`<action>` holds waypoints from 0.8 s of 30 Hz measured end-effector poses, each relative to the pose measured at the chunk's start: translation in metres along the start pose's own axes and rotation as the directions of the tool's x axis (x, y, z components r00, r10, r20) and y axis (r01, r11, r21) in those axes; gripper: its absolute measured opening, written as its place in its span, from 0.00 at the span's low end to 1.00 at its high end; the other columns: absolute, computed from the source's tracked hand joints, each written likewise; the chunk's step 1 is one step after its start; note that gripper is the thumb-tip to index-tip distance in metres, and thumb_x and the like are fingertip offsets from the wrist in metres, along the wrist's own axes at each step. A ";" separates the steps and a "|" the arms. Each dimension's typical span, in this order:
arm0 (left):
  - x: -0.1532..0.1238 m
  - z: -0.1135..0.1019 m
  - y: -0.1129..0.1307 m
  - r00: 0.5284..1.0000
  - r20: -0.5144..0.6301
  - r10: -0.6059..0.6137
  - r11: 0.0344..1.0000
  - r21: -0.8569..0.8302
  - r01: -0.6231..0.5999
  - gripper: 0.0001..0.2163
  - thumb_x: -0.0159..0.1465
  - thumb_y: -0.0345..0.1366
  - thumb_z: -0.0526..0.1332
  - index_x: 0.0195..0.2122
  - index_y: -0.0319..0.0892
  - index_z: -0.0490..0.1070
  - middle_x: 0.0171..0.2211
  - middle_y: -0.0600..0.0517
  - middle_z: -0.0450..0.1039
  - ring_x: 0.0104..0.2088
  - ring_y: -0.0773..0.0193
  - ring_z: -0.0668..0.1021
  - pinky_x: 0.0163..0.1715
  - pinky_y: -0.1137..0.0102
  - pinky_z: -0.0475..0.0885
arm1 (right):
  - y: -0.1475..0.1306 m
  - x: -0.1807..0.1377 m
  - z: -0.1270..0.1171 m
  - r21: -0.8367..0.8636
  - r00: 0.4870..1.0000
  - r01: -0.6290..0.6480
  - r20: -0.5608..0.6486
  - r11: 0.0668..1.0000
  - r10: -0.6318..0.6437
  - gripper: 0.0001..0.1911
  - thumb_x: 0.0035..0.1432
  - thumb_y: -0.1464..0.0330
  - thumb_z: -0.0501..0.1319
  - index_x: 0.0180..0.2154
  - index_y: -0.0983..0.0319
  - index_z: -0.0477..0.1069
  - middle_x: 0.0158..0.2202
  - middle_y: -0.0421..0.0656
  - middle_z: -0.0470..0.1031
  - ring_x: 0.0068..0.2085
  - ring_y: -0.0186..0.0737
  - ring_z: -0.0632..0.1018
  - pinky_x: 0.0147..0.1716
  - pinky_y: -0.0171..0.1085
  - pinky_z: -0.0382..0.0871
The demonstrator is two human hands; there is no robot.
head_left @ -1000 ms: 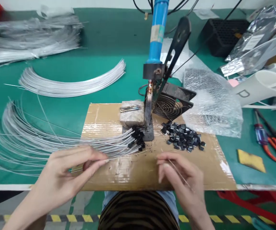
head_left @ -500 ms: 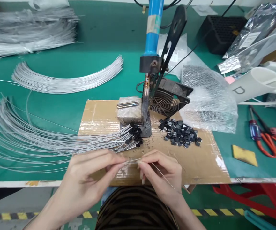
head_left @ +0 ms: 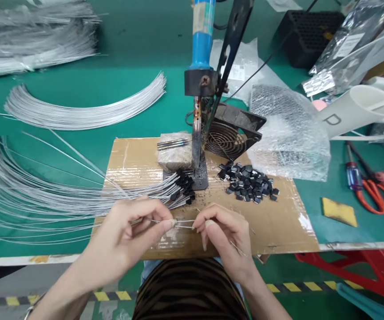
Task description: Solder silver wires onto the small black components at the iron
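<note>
My left hand (head_left: 128, 235) and right hand (head_left: 227, 240) meet low over the near edge of the cardboard sheet (head_left: 278, 226), at 6 o'clock in my view. The fingers of both are pinched narrow on one thin wire (head_left: 183, 223). My left thumb and forefinger grip it from 9 o'clock and my right from 3 o'clock, with a short bare stretch of it showing between the fingertips. Another fine strand pokes out past my right palm toward 4 o'clock.

Just beyond my hands, at 12 o'clock, lie the black-capped wires (head_left: 183, 189), their tails sweeping off toward 9 o'clock across the green tabletop (head_left: 138, 49). The pile of loose black parts (head_left: 248, 186) sits at 1 o'clock on the cardboard. The blue-handled soldering iron (head_left: 201, 35) stands upright farther out at 12 o'clock.
</note>
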State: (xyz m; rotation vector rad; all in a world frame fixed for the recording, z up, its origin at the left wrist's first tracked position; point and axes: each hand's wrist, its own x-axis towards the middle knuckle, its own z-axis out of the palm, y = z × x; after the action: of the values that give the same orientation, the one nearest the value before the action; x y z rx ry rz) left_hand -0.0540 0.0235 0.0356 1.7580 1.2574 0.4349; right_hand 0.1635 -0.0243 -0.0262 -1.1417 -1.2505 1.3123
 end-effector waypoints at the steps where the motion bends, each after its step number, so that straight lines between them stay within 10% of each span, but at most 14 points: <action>1: 0.004 -0.001 -0.001 0.998 0.050 -0.048 0.996 -0.073 0.052 0.13 0.71 0.43 0.62 0.29 0.46 0.76 0.20 0.57 0.67 0.21 0.67 0.66 0.20 0.71 0.58 | -0.001 0.000 0.000 -0.023 1.000 0.002 0.018 1.000 -0.002 0.11 0.69 0.63 0.64 0.34 0.61 0.78 0.29 0.40 0.75 0.26 0.34 0.74 0.26 0.34 0.66; 12: 0.009 -0.004 -0.009 0.979 0.170 -0.114 0.948 -0.277 0.159 0.13 0.71 0.42 0.63 0.29 0.44 0.76 0.24 0.54 0.71 0.26 0.67 0.67 0.25 0.72 0.61 | -0.003 0.011 0.004 -0.023 1.000 -0.024 0.019 0.999 0.025 0.12 0.65 0.68 0.69 0.27 0.61 0.75 0.25 0.36 0.72 0.25 0.32 0.69 0.25 0.34 0.60; 24: 0.004 0.007 -0.002 0.993 0.096 -0.072 0.992 -0.097 0.081 0.07 0.72 0.41 0.61 0.42 0.48 0.78 0.27 0.55 0.77 0.27 0.65 0.74 0.24 0.72 0.65 | -0.006 0.014 -0.002 -0.107 0.997 0.065 0.057 0.992 -0.059 0.12 0.68 0.70 0.65 0.30 0.60 0.72 0.27 0.36 0.69 0.28 0.33 0.69 0.28 0.35 0.61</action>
State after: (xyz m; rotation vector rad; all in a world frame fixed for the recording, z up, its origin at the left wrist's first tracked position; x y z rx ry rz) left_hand -0.0485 0.0236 0.0297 1.6215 1.2121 0.3624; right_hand 0.1646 -0.0103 -0.0207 -1.1400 -1.4009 1.2484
